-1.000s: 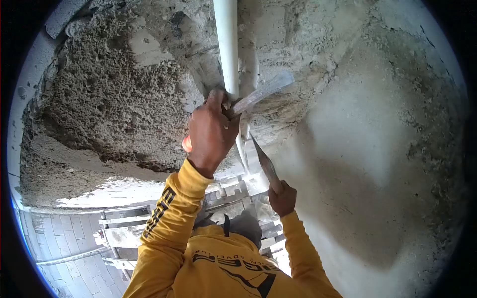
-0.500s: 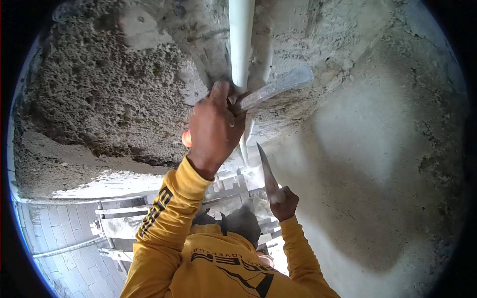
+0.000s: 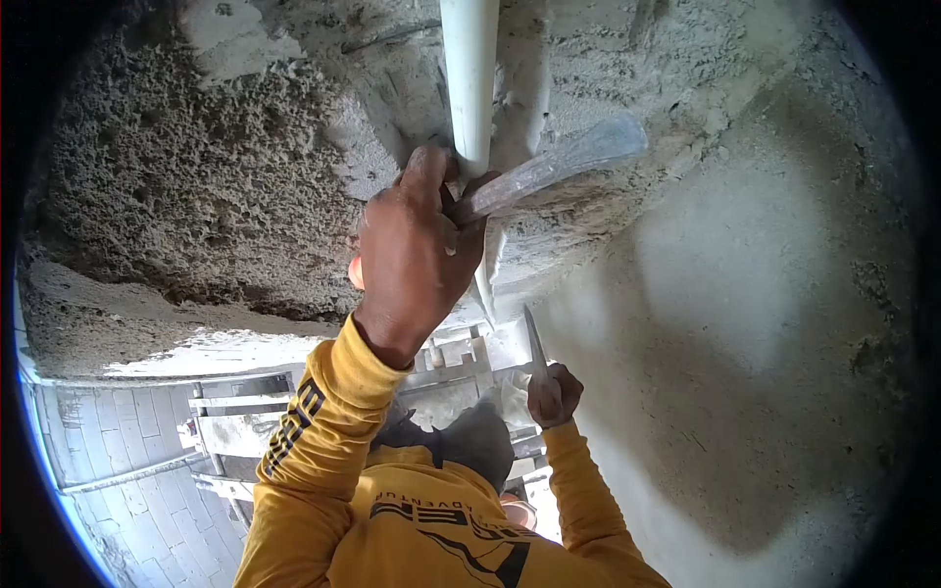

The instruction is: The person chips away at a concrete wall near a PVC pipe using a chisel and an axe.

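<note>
My left hand (image 3: 412,255) is raised to the wall with its fingers closed round a grey tool with a flared flat end (image 3: 564,167), which sticks out to the right. An orange piece (image 3: 356,272) shows at the left of this hand, in line with the tool. The fingers are right beside a white pipe (image 3: 470,88) and hide part of it. Lower down, my right hand (image 3: 556,395) grips a narrow, pointed grey blade (image 3: 534,338), tip upward. Its handle is hidden in the fist, so its exact kind cannot be told.
Rough, pitted masonry (image 3: 196,186) lies left of the pipe. A smoother plastered wall (image 3: 725,372) with shadows stands at the right. Below are wooden scaffold boards (image 3: 240,433) and a block wall (image 3: 127,441). A reddish round container (image 3: 518,510) is partly hidden beside my body.
My right hand has drawn slightly down, and its blade now points more upright. My left hand and its tool stay at the pipe, the tool's flared end a little farther right.
</note>
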The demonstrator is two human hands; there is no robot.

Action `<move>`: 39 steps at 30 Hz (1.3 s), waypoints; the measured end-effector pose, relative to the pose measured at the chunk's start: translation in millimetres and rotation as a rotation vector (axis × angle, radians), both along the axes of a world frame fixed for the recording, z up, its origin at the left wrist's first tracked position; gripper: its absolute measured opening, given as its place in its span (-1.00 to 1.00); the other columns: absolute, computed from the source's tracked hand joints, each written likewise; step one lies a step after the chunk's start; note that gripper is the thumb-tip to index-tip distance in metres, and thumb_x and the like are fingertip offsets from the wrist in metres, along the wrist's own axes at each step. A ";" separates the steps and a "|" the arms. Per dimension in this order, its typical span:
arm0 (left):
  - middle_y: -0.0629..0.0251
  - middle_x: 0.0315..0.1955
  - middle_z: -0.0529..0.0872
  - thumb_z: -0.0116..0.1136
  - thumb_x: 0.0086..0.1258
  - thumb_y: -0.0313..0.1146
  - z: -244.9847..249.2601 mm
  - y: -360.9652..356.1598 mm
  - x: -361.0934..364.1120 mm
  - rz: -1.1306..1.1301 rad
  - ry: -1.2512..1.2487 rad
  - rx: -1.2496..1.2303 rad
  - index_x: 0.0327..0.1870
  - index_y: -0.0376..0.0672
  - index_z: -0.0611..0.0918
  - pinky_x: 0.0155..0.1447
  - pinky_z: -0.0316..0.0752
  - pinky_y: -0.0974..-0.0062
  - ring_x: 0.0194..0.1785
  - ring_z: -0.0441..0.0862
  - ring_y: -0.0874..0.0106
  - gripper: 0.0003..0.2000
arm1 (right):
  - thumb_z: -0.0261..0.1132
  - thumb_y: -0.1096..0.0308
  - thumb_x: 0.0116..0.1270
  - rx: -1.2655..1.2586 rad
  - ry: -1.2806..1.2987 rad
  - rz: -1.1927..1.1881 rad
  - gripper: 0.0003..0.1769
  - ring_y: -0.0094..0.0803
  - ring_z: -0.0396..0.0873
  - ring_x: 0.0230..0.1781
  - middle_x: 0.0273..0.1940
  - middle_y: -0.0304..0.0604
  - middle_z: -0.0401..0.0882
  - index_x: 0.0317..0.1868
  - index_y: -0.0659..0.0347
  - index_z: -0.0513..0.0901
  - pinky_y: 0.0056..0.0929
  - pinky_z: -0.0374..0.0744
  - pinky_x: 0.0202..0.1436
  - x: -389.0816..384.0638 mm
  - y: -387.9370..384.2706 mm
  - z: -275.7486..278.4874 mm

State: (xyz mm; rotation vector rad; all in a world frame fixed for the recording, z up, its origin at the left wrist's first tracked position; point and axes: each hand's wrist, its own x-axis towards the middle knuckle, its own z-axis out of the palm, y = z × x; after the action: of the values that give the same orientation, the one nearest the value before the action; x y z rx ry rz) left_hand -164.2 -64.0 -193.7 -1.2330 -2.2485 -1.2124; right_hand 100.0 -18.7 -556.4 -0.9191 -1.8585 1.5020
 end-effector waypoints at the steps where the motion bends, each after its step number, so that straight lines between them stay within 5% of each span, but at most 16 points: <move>1: 0.23 -0.55 0.61 0.38 0.17 -0.60 0.8 -0.8 1.0 -0.001 -0.011 0.000 -0.26 -0.27 0.57 -0.42 0.43 0.48 -0.56 0.52 0.46 -0.80 | 0.34 0.25 0.24 0.181 -0.195 0.060 -0.77 0.11 0.59 -0.51 -0.57 -0.01 0.53 -0.42 0.24 0.56 -0.02 0.59 -0.39 -6.4 6.0 -6.9; 3: 0.23 -0.55 0.61 0.38 0.18 -0.60 2.7 -2.2 4.2 0.015 -0.006 -0.021 -0.26 -0.27 0.57 -0.42 0.43 0.48 -0.56 0.52 0.48 -0.80 | 0.31 0.14 0.26 0.591 -0.563 0.154 -0.71 0.13 0.61 -0.44 -0.51 0.00 0.58 -0.35 0.22 0.59 0.04 0.62 -0.31 -20.8 18.0 -16.3; 5: 0.23 -0.55 0.62 0.39 0.20 -0.59 6.7 -1.3 5.0 0.048 0.030 -0.058 -0.26 -0.27 0.58 -0.42 0.43 0.48 -0.56 0.51 0.49 -0.81 | 0.31 0.10 0.24 0.400 -0.885 0.204 -0.70 0.13 0.66 -0.37 -0.40 0.04 0.65 -0.27 0.19 0.64 0.06 0.65 -0.23 -25.2 20.5 -18.1; 8: 0.21 -0.55 0.62 0.39 0.20 -0.58 6.6 -1.4 1.7 0.009 0.000 -0.038 -0.28 -0.27 0.58 -0.42 0.43 0.48 -0.57 0.50 0.48 -0.82 | 0.37 0.02 0.19 0.415 -0.823 0.238 -0.62 0.14 0.72 -0.28 -0.33 0.11 0.74 -0.26 0.20 0.69 0.06 0.68 -0.11 9.4 3.0 -41.4; 13: 0.18 -0.51 0.67 0.41 0.17 -0.56 5.9 -0.5 2.1 0.016 -0.026 -0.050 -0.22 -0.26 0.58 -0.42 0.47 0.43 -0.55 0.57 0.40 -0.77 | 0.25 0.07 0.28 0.196 -0.949 0.135 -0.69 0.11 0.73 -0.24 -0.30 0.08 0.75 -0.32 0.17 0.70 0.00 0.69 -0.08 65.4 -38.3 3.1; 19: 0.14 -0.45 0.71 0.44 0.18 -0.54 -3.0 1.7 13.7 0.045 -0.217 -0.013 -0.09 -0.23 0.55 -0.39 0.51 0.34 -0.50 0.65 0.34 -0.67 | 0.20 0.04 0.25 0.100 -1.195 0.277 -0.62 0.09 0.74 -0.18 -0.25 0.08 0.77 -0.29 0.19 0.74 0.04 0.68 -0.01 146.2 -66.2 18.6; 22: 0.11 -0.42 0.74 0.44 0.21 -0.51 -6.6 3.4 17.9 0.042 -0.292 0.044 -0.07 -0.25 0.54 -0.39 0.51 0.35 -0.50 0.66 0.33 -0.67 | 0.21 0.03 0.25 0.075 -1.167 0.200 -0.61 0.10 0.73 -0.17 -0.23 0.11 0.76 -0.28 0.20 0.75 0.04 0.67 0.01 176.6 -78.1 44.7; 25: 0.02 -0.40 0.77 0.40 0.24 -0.46 -24.0 5.0 18.3 0.043 -0.345 0.069 0.02 -0.20 0.46 -0.31 0.62 0.16 -0.34 0.75 0.00 -0.60 | 0.23 0.01 0.25 0.028 -1.171 0.070 -0.59 0.12 0.72 -0.17 -0.24 0.13 0.76 -0.27 0.23 0.75 0.04 0.67 0.01 188.8 -89.9 83.8; 29: -0.06 -0.37 0.78 0.39 0.30 -0.44 -50.4 1.9 23.2 0.038 -0.410 0.101 -0.01 -0.23 0.45 -0.30 0.62 0.17 -0.30 0.76 -0.03 -0.64 | 0.29 -0.01 0.22 0.049 -1.100 -0.129 -0.56 0.15 0.71 -0.19 -0.27 0.16 0.74 -0.30 0.26 0.73 0.06 0.66 0.00 179.8 -106.0 105.4; 32: -0.13 -0.25 0.78 0.30 0.34 -0.48 -64.7 -7.1 26.6 -0.102 -0.487 0.103 0.17 -0.24 0.42 -0.26 0.63 0.16 -0.24 0.76 -0.08 -0.58 | 0.32 -0.02 0.21 0.088 -0.998 -0.238 -0.55 0.16 0.71 -0.23 -0.33 0.19 0.73 -0.36 0.29 0.72 0.07 0.65 -0.07 164.5 -122.8 113.5; 34: -0.08 0.02 0.75 0.21 0.34 -0.54 -69.9 -17.1 28.8 -0.221 -0.455 0.065 0.43 -0.24 0.24 -0.20 0.66 0.15 -0.21 0.75 -0.09 -0.36 | 0.42 0.04 0.18 -0.009 -0.850 -0.371 -0.58 0.10 0.71 -0.35 -0.44 0.16 0.70 -0.41 0.32 0.69 0.00 0.63 -0.19 142.7 -138.5 128.0; 39: 0.02 0.23 0.65 0.23 0.29 -0.56 -78.7 -23.3 27.4 -0.432 -0.558 0.014 0.61 -0.20 -0.04 -0.14 0.68 0.17 -0.25 0.75 -0.06 -0.10 | 0.47 0.10 0.17 -0.388 -0.612 -0.508 -0.61 -0.26 0.59 -0.60 -0.62 -0.03 0.60 -0.48 0.31 0.63 -0.19 0.53 -0.43 100.6 -166.0 155.6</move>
State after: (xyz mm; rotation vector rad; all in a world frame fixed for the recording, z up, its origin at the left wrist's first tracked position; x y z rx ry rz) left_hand -136.7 -87.3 -272.4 -1.5847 -2.3917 -1.9313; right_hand 200.6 -184.6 -400.8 -2.0433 -1.5232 1.3567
